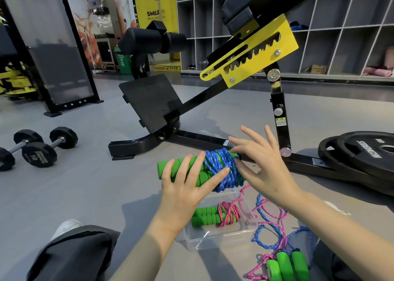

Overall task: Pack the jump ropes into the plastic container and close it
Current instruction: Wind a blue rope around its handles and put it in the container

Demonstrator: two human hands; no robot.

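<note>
left grip (183, 187) curled round wound blue jump rope (219, 170) over plastic container (213, 240), right grip (266, 170) spread, touching the cord

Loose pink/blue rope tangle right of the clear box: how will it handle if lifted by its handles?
Probably floppy: the loose ropes lie in slack loops. Pink and blue strands cross, so they likely lift together, snagging. The green handles look like foam, so probably light and grippy.

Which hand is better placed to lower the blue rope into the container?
Left. The left hand grips the blue rope by its handles above the container; the right hand only touches its end, fingers spread.
</note>
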